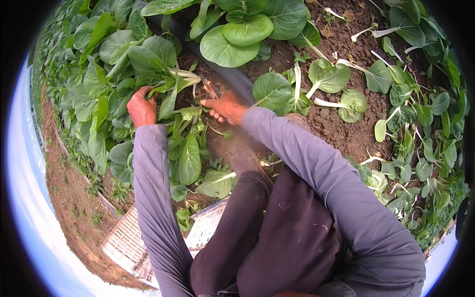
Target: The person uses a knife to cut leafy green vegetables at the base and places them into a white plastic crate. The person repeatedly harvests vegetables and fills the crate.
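My left hand (143, 107) is closed among the leaves of a leafy green plant with pale stalks (187, 76), at the left of the middle. Its fingertips are partly hidden by foliage, but they seem to hold a leaf. My right hand (224, 107) holds a small orange-handled cutting tool (210, 89), near the base of that plant's pale stalks. The tool's blade is hard to make out. Below both hands stands another cluster of leaves (189, 159).
A dark hose or pipe (230, 76) runs across the soil behind my right hand. Cut leaves with white stalks (349, 105) lie on the brown soil to the right. Pale plastic crates (126, 241) stand at the lower left. Dense leafy rows grow on both sides.
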### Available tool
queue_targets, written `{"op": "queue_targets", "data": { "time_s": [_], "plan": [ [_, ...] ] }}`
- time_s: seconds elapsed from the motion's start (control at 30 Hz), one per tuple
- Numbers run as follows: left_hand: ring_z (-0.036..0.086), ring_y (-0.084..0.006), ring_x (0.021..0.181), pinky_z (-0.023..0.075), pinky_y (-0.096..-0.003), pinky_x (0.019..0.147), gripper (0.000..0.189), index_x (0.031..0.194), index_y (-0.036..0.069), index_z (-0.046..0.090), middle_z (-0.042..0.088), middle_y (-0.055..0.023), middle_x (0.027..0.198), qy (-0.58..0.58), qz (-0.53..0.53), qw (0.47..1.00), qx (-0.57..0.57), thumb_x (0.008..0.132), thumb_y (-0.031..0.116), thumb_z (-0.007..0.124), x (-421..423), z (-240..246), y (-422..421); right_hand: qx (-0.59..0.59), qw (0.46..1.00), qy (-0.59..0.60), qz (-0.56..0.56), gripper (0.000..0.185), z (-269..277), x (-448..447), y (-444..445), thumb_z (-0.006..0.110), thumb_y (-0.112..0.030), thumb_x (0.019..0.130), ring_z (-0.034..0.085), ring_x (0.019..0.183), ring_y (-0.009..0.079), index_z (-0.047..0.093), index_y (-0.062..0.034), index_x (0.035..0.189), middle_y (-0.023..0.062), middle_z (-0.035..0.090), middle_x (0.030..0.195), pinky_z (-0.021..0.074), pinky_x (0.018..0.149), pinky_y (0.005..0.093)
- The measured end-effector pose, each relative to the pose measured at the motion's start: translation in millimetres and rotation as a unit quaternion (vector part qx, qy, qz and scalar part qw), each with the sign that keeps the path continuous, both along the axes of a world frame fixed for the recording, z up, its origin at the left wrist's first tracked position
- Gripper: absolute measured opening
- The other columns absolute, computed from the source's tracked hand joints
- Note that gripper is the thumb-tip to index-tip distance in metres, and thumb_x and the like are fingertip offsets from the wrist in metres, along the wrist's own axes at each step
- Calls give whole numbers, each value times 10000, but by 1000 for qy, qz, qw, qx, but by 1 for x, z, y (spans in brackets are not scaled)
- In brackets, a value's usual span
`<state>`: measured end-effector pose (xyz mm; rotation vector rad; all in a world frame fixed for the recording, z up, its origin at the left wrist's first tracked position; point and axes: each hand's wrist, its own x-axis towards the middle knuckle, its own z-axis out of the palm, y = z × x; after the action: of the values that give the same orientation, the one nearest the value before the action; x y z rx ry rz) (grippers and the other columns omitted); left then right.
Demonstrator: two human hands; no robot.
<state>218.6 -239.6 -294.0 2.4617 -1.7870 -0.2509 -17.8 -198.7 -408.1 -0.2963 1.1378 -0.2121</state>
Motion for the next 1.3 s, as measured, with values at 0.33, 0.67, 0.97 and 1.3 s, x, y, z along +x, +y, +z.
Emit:
{"op": "queue_targets", "data": {
  "time_s": [0.33, 0.67, 0.97, 1.3],
  "plan": [
    [767, -402, 998, 584, -445, 908, 285, 1102, 107, 847, 798, -207, 1069, -28, -19, 999, 3, 820, 96, 885, 3, -4, 2, 4, 999, -12, -29, 281, -15, 20, -5, 845, -197, 972, 550, 466, 127, 640, -13, 915, 76, 668, 682, 398, 352, 296],
    [753, -381, 998, 586, -428, 910, 440, 1091, 95, 823, 779, -159, 1065, -22, -122, 991, -60, 726, -129, 723, -4, 16, 23, -96, 972, 10, 215, 289, 0, -26, -30, 874, -214, 945, 562, 478, 111, 699, 8, 884, 79, 708, 692, 396, 372, 284],
    [772, -288, 930, 599, -344, 826, 407, 1112, 52, 782, 767, -118, 1041, 23, -212, 957, -195, 781, -165, 691, -87, 74, 53, 23, 966, -176, -191, 828, 31, -75, 25, 777, -597, 978, 452, 498, 44, 560, 66, 1424, 219, 757, 1241, 326, 409, 230],
    [787, -281, 958, 603, -334, 808, 304, 1177, -7, 785, 801, -169, 1060, 70, -239, 944, -215, 887, -100, 791, -157, 89, 146, 54, 843, -353, -401, 436, 75, -131, 35, 839, -461, 972, 439, 506, 47, 589, -176, 1187, -2, 651, 1008, 359, 438, 230]
  ]
}}
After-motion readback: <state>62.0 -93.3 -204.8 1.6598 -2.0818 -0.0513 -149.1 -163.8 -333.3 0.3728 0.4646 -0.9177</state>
